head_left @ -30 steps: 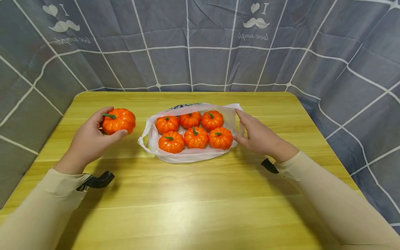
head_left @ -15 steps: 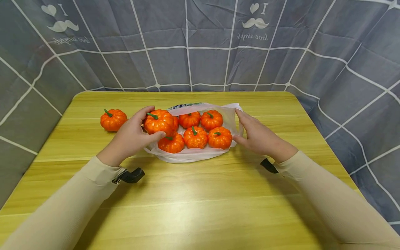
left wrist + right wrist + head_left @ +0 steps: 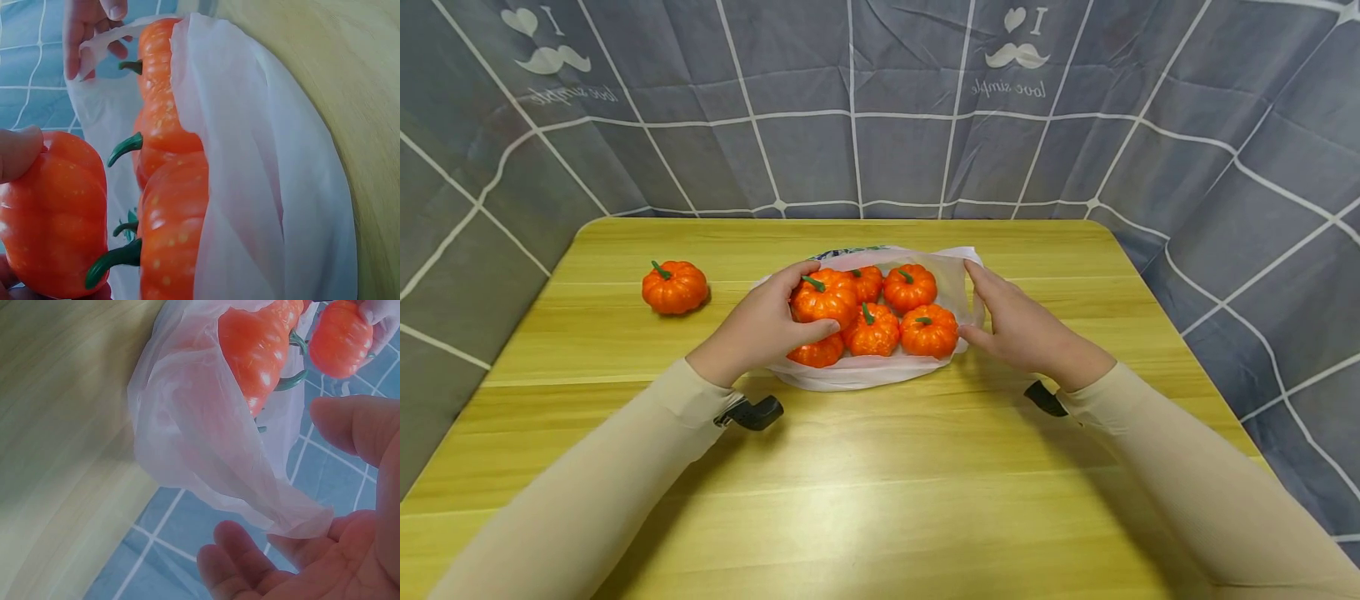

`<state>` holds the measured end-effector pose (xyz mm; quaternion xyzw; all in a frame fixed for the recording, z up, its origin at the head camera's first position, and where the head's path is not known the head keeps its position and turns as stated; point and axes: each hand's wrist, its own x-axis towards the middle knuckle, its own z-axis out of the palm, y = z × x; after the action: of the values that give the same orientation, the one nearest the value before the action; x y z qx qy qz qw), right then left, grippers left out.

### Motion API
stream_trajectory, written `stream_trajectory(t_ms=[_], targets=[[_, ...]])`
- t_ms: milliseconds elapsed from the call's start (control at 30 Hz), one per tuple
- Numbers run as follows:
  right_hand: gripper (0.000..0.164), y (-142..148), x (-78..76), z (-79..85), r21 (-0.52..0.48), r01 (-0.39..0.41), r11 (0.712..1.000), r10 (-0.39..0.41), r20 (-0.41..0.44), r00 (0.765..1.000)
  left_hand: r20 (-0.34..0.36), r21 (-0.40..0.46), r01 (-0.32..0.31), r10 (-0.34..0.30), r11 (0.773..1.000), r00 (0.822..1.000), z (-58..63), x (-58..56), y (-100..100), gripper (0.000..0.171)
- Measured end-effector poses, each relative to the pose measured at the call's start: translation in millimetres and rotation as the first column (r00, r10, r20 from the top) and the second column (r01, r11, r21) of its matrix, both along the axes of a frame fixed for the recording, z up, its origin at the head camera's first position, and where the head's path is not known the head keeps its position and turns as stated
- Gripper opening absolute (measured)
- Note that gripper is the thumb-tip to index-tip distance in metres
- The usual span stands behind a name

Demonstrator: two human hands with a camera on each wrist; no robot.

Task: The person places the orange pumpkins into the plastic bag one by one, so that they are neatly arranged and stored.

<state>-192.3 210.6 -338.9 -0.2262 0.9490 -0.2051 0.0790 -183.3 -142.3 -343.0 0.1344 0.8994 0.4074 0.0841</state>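
Observation:
My left hand [image 3: 767, 321] grips a small orange pumpkin [image 3: 826, 297] with a green stem, its thumb on the near side. In the left wrist view this pumpkin [image 3: 56, 212] is raised above the bag's mouth, beside the others. Below it stands a white plastic bag [image 3: 850, 377], mouth open, holding several similar pumpkins [image 3: 928, 332]; the held one covers part of those at the left. At the bag's right end is my right hand [image 3: 1026, 321]. In the right wrist view the bag's edge [image 3: 300, 519] lies against its spread fingers [image 3: 237, 550], the thumb standing apart.
One more pumpkin [image 3: 674, 287] sits on the wooden table [image 3: 880, 483], left of the bag. A grey curtain [image 3: 895, 158] with white lines hangs behind the table and along both sides. Dark wrist pieces [image 3: 756, 412] stick out below both cuffs.
My left hand has carried the pumpkin rightward from the table's left side to over the bag's left end, uncovering another pumpkin on the table. My right hand stays at the bag's right end.

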Motion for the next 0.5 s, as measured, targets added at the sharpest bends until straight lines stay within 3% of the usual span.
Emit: stream_trajectory(t_ms=[500], targets=[[0.097, -1.0, 3.5, 2.4, -0.01, -0.009, 1.0, 0.009, -0.022, 1.0, 0.031, -0.036, -0.005, 0.007, 0.999, 0.999, -7.1, -8.4, 5.6, 0.09]])
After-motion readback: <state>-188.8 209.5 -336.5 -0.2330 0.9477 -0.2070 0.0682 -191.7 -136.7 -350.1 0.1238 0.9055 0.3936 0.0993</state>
